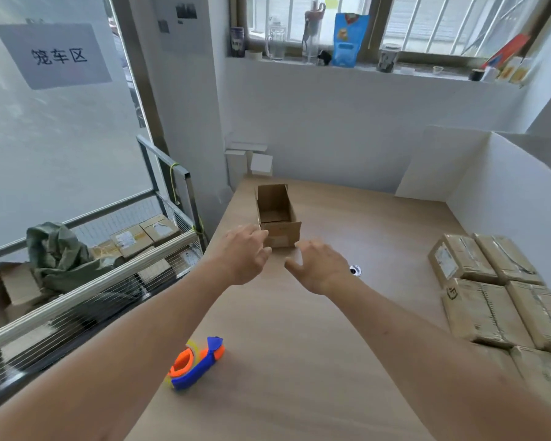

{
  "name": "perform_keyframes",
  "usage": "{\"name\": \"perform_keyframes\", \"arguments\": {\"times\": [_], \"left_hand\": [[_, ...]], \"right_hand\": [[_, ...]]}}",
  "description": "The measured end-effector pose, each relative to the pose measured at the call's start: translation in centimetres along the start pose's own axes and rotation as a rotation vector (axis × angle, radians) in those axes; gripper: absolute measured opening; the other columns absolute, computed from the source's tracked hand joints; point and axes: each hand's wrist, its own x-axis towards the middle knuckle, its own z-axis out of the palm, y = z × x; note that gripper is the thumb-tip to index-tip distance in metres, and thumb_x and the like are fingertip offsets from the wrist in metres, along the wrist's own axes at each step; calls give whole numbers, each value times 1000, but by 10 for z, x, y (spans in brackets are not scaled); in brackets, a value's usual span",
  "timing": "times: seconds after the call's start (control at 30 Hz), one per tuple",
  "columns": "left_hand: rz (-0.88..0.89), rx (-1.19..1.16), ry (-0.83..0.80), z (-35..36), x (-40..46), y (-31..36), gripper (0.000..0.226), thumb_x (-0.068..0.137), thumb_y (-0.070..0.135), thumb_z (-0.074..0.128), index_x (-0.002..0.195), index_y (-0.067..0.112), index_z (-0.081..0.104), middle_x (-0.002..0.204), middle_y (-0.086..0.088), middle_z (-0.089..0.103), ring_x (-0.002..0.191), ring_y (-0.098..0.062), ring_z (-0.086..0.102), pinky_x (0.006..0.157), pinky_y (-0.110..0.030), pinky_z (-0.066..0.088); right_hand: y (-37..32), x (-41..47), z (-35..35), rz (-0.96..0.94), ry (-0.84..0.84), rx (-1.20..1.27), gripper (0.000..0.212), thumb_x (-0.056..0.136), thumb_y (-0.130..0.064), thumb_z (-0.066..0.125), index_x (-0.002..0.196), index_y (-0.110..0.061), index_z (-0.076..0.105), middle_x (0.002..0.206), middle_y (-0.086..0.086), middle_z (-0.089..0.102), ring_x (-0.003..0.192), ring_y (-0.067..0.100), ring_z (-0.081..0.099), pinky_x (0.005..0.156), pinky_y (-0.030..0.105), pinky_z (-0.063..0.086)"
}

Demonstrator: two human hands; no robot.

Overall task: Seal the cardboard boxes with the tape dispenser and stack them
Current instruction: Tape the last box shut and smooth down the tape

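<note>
An open cardboard box stands on the wooden table, its flaps up and its inside empty. My left hand is at the box's near left corner, fingers loosely bent and holding nothing; I cannot tell if it touches the box. My right hand hovers just before the box's near right corner, fingers spread, holding nothing. A blue and orange tape dispenser lies on the table near the left edge, under my left forearm. Several taped boxes lie side by side on the table at the right.
A wire cage cart with parcels and a green sack stands left of the table. White boards wall the table's back right. A small round hole sits in the tabletop near my right hand. Bottles and cups line the windowsill.
</note>
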Motion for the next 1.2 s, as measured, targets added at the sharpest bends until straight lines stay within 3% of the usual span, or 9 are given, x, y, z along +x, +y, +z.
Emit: {"name": "perform_keyframes", "arguments": {"times": [0.23, 0.5, 0.67, 0.83, 0.93, 1.0, 1.1, 1.2], "left_hand": [[-53, -33, -67, 39, 78, -55, 41, 106, 33, 43, 141, 13, 53, 145, -10, 51, 132, -29, 47, 108, -38, 34], [-79, -88, -142, 102, 162, -112, 46, 105, 33, 46, 147, 13, 49, 149, -10, 48, 138, -29, 43, 114, -42, 33], [-51, -116, -201, 132, 207, -154, 46, 105, 32, 46, 147, 13, 48, 150, -10, 46, 138, -30, 43, 115, -44, 34], [15, -109, -188, 162, 257, -201, 46, 105, 34, 46, 147, 15, 48, 152, -9, 45, 138, -28, 43, 114, -42, 36], [32, -118, -209, 178, 272, -218, 45, 105, 34, 45, 146, 15, 47, 150, -8, 46, 136, -28, 44, 113, -41, 37], [40, -132, -229, 186, 278, -225, 44, 105, 33, 45, 146, 15, 48, 148, -8, 47, 134, -29, 45, 112, -42, 38], [48, -165, -222, 191, 279, -230, 43, 105, 32, 47, 144, 14, 49, 146, -9, 48, 130, -30, 47, 109, -42, 39], [52, -235, -190, 191, 273, -230, 46, 104, 29, 48, 148, 15, 45, 148, -8, 46, 130, -30, 49, 107, -42, 42]], "right_hand": [[-5, 99, 51, 7, -84, 54, 54, 97, -55, 39, 138, -23, 51, 134, 4, 53, 121, 28, 52, 93, 43, 49], [-7, 204, 106, 68, -146, 130, 55, 99, -52, 43, 146, -23, 46, 143, 3, 47, 126, 27, 51, 92, 41, 48], [-20, 247, 142, 112, -126, 176, 57, 101, -43, 45, 154, -25, 35, 166, 2, 20, 136, 28, 43, 96, 41, 47], [-33, 307, 178, 271, 25, 215, 68, 99, -34, 49, 160, -27, 20, 169, -2, 4, 129, 29, 45, 87, 40, 48], [-38, 330, 204, 318, 20, 212, 63, 97, -28, 53, 155, -22, 29, 162, 5, 19, 127, 29, 45, 84, 37, 48], [-38, 336, 215, 315, 82, 191, 46, 95, -25, 54, 139, -14, 45, 141, 8, 36, 115, 31, 49, 76, 36, 46], [-35, 328, 225, 355, 131, 246, 32, 95, -29, 52, 120, -10, 55, 121, 7, 42, 103, 30, 52, 72, 37, 48], [-29, 306, 227, 356, 191, 310, 36, 96, -28, 50, 128, -12, 55, 119, 6, 50, 98, 31, 55, 73, 40, 51]]}}
